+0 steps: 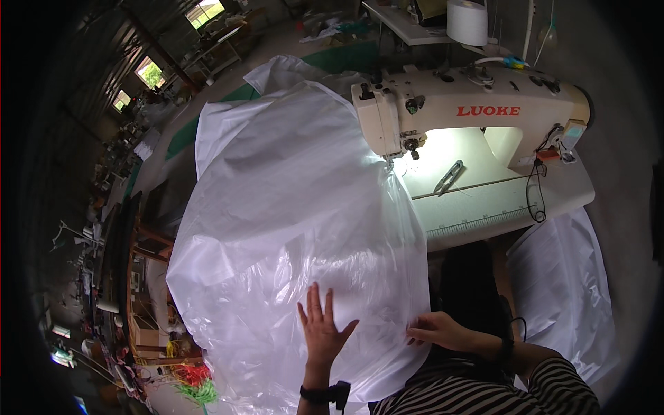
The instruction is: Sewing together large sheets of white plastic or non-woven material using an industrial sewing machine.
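A large white sheet of shiny plastic-like material (277, 207) spreads from the sewing machine (477, 104) down toward me. Its right edge runs under the machine's needle area, where a lamp glows. My left hand (322, 332) lies on the sheet with fingers spread. Farther right, my right hand (443, 330) has its fingers closed on the sheet's right edge, near my lap. A pair of thread snips (449, 177) rests on the machine bed, right of the needle.
More white sheeting (564, 283) hangs at the right. A thread cone (467, 23) stands behind the machine. A black cord loop (537, 194) dangles over the bed's front. Red and green strands (194, 380) lie at lower left, beside a wooden frame (149, 242).
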A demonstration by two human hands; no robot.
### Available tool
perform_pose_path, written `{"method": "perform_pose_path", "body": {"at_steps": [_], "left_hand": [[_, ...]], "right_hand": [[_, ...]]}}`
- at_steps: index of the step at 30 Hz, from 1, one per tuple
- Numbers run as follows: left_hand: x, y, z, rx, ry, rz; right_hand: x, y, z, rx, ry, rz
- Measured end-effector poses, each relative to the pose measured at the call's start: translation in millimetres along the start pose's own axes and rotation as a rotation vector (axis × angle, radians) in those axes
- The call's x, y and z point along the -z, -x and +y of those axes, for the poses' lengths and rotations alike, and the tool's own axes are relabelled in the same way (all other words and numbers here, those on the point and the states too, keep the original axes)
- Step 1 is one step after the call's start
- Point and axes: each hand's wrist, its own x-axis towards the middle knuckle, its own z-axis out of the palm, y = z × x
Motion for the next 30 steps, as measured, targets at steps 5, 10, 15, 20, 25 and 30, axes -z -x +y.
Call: {"method": "perform_pose_path", "body": {"at_steps": [5, 10, 15, 20, 25, 30], "left_hand": [[-23, -49, -24, 0.022, -0.234, 0.078], [27, -47, -123, 0.491, -0.367, 0.48], [63, -52, -90, 0.433, -0.477, 0.471], [45, -88, -2, -0.053, -0.035, 0.489], [55, -145, -62, 0.068, -0.187, 0.333], [58, -155, -102, 0.134, -0.144, 0.176]], "right_hand": [[2, 9, 1, -0.01, 0.096, 0.036], [10, 27, -2, -0.049, 0.135, 0.126], [19, 35, -6, -0.005, 0.706, 0.449], [13, 11, 5, 0.017, 0.273, 0.182], [12, 12, 18, -0.18, 0.117, -0.24], [29, 27, 19, -0.332, -0.07, -0.123]]}}
